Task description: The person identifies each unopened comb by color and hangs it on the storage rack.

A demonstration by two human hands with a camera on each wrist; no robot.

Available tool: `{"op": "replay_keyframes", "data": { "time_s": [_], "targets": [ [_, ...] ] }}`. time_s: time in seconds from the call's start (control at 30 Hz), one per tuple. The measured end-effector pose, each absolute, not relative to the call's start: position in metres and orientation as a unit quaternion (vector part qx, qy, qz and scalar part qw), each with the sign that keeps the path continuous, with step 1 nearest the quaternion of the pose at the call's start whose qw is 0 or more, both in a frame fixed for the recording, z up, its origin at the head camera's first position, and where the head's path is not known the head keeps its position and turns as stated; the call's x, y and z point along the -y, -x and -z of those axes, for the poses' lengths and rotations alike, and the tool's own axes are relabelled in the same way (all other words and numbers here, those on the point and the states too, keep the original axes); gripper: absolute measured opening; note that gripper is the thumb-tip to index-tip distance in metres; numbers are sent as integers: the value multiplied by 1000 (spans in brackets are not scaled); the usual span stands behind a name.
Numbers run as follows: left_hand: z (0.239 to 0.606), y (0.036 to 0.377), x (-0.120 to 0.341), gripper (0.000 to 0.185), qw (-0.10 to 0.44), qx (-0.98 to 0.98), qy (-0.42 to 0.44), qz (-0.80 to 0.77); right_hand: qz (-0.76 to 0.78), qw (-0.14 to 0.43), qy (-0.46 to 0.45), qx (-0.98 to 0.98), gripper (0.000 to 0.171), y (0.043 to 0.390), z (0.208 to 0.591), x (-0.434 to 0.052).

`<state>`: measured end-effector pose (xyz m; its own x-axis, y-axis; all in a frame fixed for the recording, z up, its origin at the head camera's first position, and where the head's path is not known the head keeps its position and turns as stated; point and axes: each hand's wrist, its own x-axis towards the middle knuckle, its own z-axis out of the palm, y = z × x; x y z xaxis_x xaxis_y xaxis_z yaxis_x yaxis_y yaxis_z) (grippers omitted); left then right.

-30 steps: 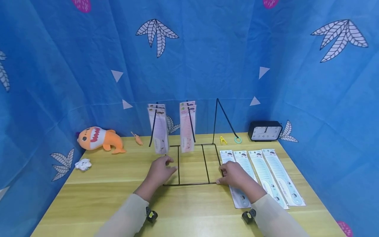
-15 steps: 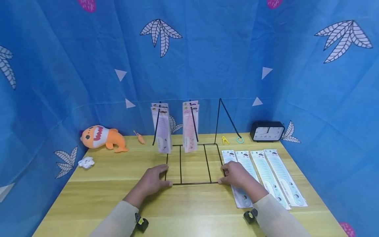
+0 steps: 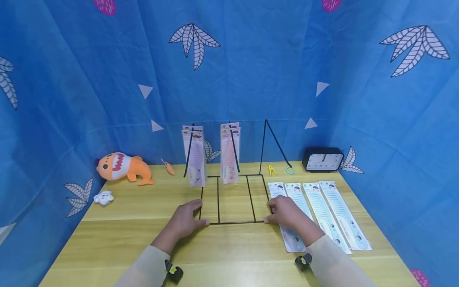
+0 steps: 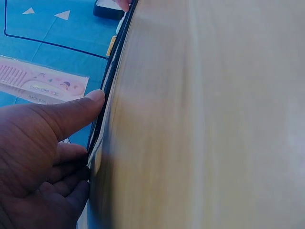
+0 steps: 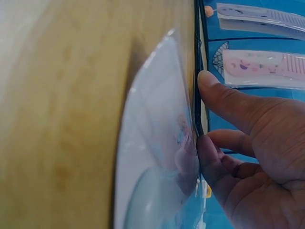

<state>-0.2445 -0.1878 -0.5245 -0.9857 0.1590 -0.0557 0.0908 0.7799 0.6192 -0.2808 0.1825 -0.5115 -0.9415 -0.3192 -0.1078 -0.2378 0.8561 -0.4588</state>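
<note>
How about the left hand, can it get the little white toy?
Probably yes: nothing seems to lie on the table between the left hand and the little white toy. The hand would have to leave the black rack first.

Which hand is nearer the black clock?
Right. The right hand is in front and left of the clock; the left hand is farther left, across the wire rack.

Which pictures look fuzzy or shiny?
Head view: mostly sharp, with a pale shine on the near part of the table; left wrist view: the table looks blurry and washed-out; right wrist view: the close plastic packet is blurry, with shiny edges.
</note>
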Motion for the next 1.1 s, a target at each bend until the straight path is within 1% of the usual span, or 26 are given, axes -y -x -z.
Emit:
{"op": "replay_keyframes", "data": {
  "time_s": [0.27,0.57,0.93,1.03,1.1],
  "targets": [
    [525,246,189,76,47,-945,-72,-315,217,90,147,-961,45,281,509,-182],
    [523,250,184,74,54,-949,-83,-300,202,84,151,-964,45,276,502,-181],
    [519,249,184,73,49,-955,-93,-279,181,78,145,-970,35,274,498,-176],
    [519,248,184,73,54,-955,-85,-279,183,80,144,-969,36,273,498,-175],
    [519,248,185,73,57,-955,-83,-278,190,75,142,-969,43,271,498,-176]
  ]
}}
